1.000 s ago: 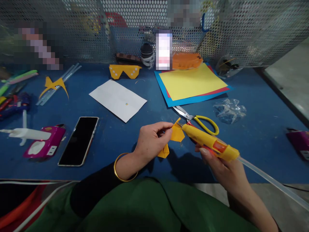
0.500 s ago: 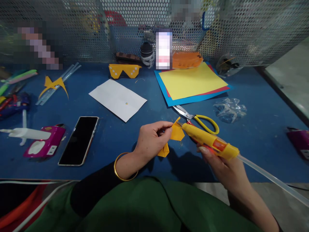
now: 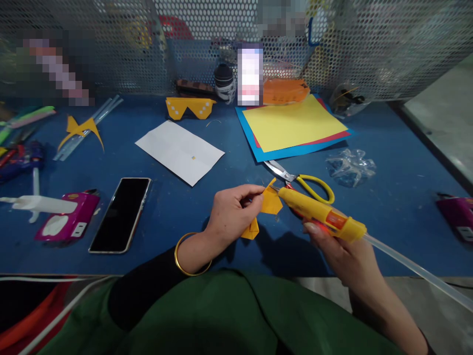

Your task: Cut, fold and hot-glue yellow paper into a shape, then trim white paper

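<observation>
My left hand pinches a folded orange-yellow paper piece, whose ends stick out right of and below the fingers. In my right hand is a yellow hot glue gun, with a long clear glue stick trailing from its back. The nozzle is at the paper's upper edge; I cannot tell whether it touches. Just beyond the gun lie scissors with yellow handles, partly hidden by it. Yellow paper glasses with small white squares stand farther back.
A white sheet lies left of centre, a phone nearer. Stacked coloured paper and a crumpled clear plastic wrapper are right. Far left are a purple box, paper scraps and glue sticks. Perforated metal panel backs the table.
Almost nothing differs. Both hands, the paper piece and the glue gun keep nearly the same position; the view has shifted very slightly.
</observation>
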The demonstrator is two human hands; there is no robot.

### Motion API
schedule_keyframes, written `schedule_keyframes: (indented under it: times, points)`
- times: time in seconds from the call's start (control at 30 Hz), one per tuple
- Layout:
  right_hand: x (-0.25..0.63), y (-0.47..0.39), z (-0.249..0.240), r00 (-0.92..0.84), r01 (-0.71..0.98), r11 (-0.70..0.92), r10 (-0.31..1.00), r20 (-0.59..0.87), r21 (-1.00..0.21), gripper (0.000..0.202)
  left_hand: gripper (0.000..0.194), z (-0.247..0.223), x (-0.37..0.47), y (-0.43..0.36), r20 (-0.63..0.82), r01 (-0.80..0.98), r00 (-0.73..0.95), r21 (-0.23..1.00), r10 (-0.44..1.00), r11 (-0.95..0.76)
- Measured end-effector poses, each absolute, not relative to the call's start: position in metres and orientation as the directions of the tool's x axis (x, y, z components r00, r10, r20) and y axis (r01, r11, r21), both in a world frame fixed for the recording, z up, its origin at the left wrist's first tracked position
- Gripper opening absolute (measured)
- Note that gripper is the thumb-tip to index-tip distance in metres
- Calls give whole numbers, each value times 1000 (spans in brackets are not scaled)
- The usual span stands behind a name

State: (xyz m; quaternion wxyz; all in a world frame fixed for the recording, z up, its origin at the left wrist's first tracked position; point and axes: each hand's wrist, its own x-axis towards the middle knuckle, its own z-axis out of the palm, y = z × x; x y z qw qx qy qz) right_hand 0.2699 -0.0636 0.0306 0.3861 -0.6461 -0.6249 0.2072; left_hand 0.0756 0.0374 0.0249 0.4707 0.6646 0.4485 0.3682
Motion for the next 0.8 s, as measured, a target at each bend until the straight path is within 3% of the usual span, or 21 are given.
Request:
schedule_keyframes:
  times: [0.8]
  points:
    - [271, -66, 30, 147, 636, 48, 972, 182, -771, 20, 20, 22, 76, 38, 69, 252, 323, 955, 944, -156]
